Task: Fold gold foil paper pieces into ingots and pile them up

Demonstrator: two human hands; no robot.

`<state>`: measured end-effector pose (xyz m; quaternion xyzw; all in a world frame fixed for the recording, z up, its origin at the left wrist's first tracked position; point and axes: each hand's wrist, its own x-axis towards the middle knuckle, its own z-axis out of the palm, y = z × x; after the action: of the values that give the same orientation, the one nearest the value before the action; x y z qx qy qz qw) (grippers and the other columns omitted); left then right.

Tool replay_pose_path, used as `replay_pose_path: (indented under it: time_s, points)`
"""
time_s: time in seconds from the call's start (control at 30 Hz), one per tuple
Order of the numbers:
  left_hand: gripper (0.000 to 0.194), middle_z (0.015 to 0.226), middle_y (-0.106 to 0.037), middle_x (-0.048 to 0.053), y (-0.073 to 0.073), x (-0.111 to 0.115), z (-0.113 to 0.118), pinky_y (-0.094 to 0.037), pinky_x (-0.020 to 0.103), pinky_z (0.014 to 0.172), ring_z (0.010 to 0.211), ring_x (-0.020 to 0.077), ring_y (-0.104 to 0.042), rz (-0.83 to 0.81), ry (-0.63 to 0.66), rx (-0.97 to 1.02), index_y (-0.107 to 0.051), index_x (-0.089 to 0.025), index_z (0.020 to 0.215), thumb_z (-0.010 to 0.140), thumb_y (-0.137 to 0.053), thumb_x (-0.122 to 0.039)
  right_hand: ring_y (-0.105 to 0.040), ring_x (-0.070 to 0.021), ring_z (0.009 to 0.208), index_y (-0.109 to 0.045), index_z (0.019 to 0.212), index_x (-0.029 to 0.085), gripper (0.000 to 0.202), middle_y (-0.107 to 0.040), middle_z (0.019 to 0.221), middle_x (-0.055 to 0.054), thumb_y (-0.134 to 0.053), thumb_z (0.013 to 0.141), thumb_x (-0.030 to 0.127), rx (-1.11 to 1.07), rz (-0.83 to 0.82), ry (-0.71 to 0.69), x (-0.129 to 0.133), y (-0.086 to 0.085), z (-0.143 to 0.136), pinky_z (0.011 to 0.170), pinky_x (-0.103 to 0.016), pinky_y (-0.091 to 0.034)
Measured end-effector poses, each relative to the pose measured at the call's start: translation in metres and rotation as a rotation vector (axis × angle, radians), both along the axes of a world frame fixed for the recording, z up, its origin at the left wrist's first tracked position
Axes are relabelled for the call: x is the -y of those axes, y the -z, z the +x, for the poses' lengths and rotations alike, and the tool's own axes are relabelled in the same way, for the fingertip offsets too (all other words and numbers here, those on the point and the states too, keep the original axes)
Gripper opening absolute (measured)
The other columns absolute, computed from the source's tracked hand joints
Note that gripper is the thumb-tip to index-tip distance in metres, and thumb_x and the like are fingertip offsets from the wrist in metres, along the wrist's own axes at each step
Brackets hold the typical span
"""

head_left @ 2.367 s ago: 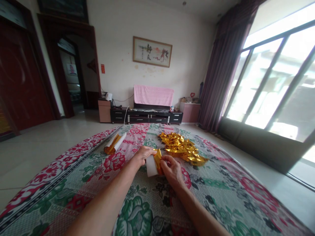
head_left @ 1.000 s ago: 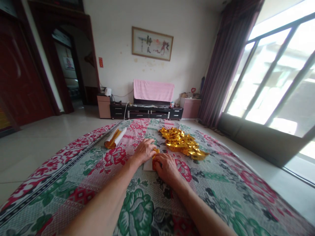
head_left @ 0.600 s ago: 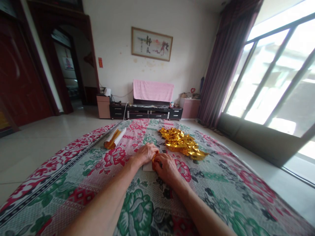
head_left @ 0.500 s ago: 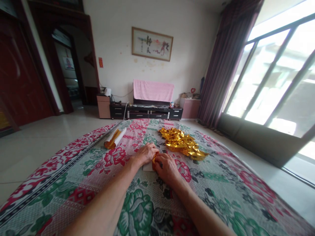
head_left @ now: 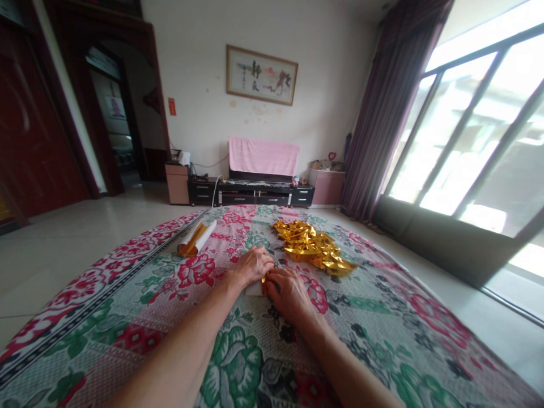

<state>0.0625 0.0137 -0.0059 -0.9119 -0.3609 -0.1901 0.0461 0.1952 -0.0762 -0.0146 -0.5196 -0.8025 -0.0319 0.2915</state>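
Observation:
My left hand [head_left: 255,263] and my right hand [head_left: 285,288] meet at the middle of the cloth, fingers closed together on a piece of gold foil paper [head_left: 265,283]. Most of that foil is hidden by the fingers. A small white flat piece [head_left: 254,288] lies under it, partly covered by my hands. Just beyond my right hand is a heap of folded, shiny gold foil pieces [head_left: 312,246]. To the left rests a curled roll of white-backed gold paper [head_left: 198,238].
A flowered cloth [head_left: 232,368] covers the rounded surface under my hands. Across the tiled floor [head_left: 110,221] stands a low black TV cabinet [head_left: 238,195], with a pink cloth [head_left: 263,156] draped above it. A purple curtain [head_left: 374,124] and windows are on the right.
My fingers have shifted slightly around the gold foil, and less of it shows between them now. The view has moved a little; the heap and the roll stay put.

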Motion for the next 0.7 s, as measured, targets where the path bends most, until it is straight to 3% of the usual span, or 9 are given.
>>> replay_pose_path:
  time_s: [0.27,0.7]
  points:
    - [0.031,0.073,-0.062,0.003,0.002,0.002,0.005,-0.035,0.027,0.079,0.082,0.0151,-0.053,-0.021,-0.061,0.087,-0.068,-0.02,0.066,0.082,-0.047,-0.037,-0.052,-0.0116,0.068,-0.058,0.063,0.019,0.024,-0.062,0.071,-0.001,-0.044,0.082,0.021,0.093,0.012,0.043,0.0,0.003,-0.001,0.07,-0.023,-0.033]
    - [0.03,0.073,-0.062,0.003,0.004,0.002,0.007,-0.036,0.028,0.081,0.081,0.0152,-0.053,-0.005,-0.065,0.096,-0.068,-0.021,0.066,0.08,-0.049,-0.04,-0.042,-0.0089,0.05,-0.051,0.049,0.017,0.03,-0.054,0.05,0.0,-0.047,0.078,0.021,0.044,0.219,0.101,0.016,-0.001,-0.006,0.069,-0.028,-0.029]
